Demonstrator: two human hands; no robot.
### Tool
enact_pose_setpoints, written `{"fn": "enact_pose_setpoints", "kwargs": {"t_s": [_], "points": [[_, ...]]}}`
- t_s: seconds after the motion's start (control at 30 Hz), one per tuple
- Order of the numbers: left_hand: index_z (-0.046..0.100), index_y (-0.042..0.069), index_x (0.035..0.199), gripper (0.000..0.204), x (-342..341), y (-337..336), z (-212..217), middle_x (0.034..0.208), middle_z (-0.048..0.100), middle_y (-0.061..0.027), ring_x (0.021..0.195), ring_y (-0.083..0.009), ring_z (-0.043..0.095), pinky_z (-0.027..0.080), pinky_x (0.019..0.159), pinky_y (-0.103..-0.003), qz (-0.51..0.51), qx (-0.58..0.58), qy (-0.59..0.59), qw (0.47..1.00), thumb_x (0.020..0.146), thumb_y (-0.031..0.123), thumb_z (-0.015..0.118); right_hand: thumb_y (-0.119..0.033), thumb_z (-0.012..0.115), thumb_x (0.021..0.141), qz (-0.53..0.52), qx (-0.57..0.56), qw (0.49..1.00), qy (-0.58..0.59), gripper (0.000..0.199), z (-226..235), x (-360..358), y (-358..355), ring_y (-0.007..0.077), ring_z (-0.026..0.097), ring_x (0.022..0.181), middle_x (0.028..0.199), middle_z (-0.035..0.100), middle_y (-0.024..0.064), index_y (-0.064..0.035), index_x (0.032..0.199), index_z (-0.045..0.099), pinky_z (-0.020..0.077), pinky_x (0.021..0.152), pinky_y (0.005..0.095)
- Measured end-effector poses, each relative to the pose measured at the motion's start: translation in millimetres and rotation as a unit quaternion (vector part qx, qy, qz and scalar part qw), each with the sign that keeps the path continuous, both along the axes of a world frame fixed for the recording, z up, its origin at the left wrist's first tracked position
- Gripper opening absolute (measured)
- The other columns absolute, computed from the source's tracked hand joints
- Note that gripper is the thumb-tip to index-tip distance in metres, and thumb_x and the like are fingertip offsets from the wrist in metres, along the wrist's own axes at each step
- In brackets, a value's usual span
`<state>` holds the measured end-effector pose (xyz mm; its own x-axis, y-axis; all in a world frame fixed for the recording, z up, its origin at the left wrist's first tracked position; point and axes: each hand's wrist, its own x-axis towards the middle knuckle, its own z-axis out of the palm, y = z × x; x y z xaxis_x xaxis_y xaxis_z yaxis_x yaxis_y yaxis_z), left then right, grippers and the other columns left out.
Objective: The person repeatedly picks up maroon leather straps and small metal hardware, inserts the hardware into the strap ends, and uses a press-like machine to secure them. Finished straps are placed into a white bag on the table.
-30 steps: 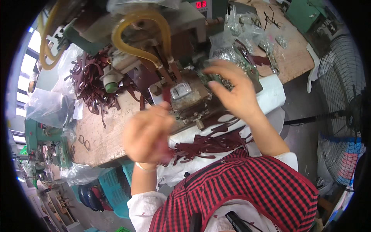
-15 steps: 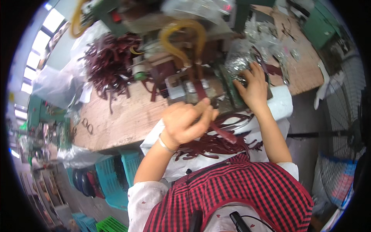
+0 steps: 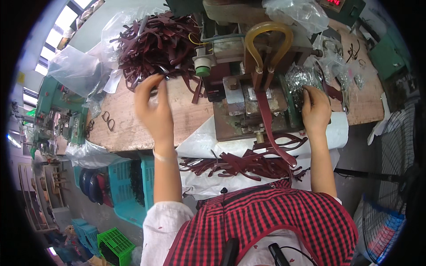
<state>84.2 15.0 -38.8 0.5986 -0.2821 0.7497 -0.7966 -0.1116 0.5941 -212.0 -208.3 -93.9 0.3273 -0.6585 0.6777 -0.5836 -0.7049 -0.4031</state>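
Observation:
My left hand (image 3: 154,105) reaches out over the wooden bench (image 3: 133,119) to the near edge of a heap of dark red leather straps (image 3: 157,42); its fingertips touch the straps, and no firm hold shows. My right hand (image 3: 316,108) rests with curled fingers on a clear bag of small metal fittings (image 3: 299,80) beside the press machine (image 3: 248,84). One dark red strap (image 3: 267,119) lies through the press and hangs down toward me. More finished straps (image 3: 242,162) lie on white sheeting in my lap.
A yellowish hose loop (image 3: 266,42) arches over the press. Plastic bags (image 3: 75,66) sit at the far left of the bench, small metal rings (image 3: 108,119) near its left edge. Turquoise crates (image 3: 131,186) stand below left. A floor fan (image 3: 390,195) stands at my right.
My left hand has left the strap at the press and swung far left to the strap heap. My right hand stays by the bag of fittings. The view has tilted.

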Motion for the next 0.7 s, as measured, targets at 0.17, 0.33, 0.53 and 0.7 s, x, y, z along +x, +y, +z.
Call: {"fn": "enact_pose_setpoints", "kwargs": {"t_s": [0.17, 0.33, 0.53, 0.7], "points": [[0.077, 0.009, 0.091, 0.026, 50.3, -73.1, -48.5, 0.102, 0.065, -0.0117, 0.105, -0.0332, 0.058, 0.049, 0.089, -0.043, 0.120, 0.354, 0.057, 0.926, 0.076, 0.031, 0.081, -0.015, 0.068, 0.088, 0.013, 0.060, 0.997, -0.050, 0.015, 4.1, 18.9, -7.8, 0.0332, 0.068, 0.088, 0.095, 0.073, 0.0143, -0.0028, 0.094, 0.074, 0.0526, 0.079, 0.0405], [0.075, 0.002, 0.085, 0.038, 77.6, -80.4, -134.1, 0.094, 0.069, -0.0203, 0.091, -0.0364, 0.066, 0.052, 0.082, -0.044, 0.052, 0.389, 0.121, 0.912, 0.070, 0.036, 0.084, -0.009, 0.067, 0.089, -0.006, 0.143, 0.983, -0.111, 0.014, -0.7, -12.4, -1.7, 0.0240, 0.068, 0.081, 0.093, 0.073, 0.0117, -0.0021, 0.098, 0.074, 0.0512, 0.075, 0.0334], [0.076, 0.002, 0.081, 0.024, 80.5, 27.2, -93.1, 0.087, 0.068, -0.0158, 0.083, -0.0315, 0.065, 0.051, 0.076, -0.040, 0.076, 0.367, 0.039, 0.926, 0.075, 0.025, 0.083, -0.001, 0.066, 0.090, -0.038, 0.238, 0.949, -0.202, 0.017, -9.4, -80.1, 26.1, 0.0110, 0.064, 0.090, 0.099, 0.072, 0.0051, 0.0006, 0.105, 0.072, 0.0497, 0.083, 0.0259], [0.073, 0.000, 0.093, 0.013, 50.2, 29.4, -44.6, 0.084, 0.070, -0.0013, 0.073, -0.0074, 0.059, 0.047, 0.066, -0.024, -0.027, 0.060, 0.201, 0.977, 0.093, 0.013, 0.071, -0.002, 0.069, 0.088, 0.091, 0.288, 0.929, -0.212, 0.017, 31.7, -45.2, 45.0, 0.0121, 0.065, 0.091, 0.100, 0.073, 0.0064, 0.0004, 0.104, 0.074, 0.0505, 0.081, 0.0246]]}}
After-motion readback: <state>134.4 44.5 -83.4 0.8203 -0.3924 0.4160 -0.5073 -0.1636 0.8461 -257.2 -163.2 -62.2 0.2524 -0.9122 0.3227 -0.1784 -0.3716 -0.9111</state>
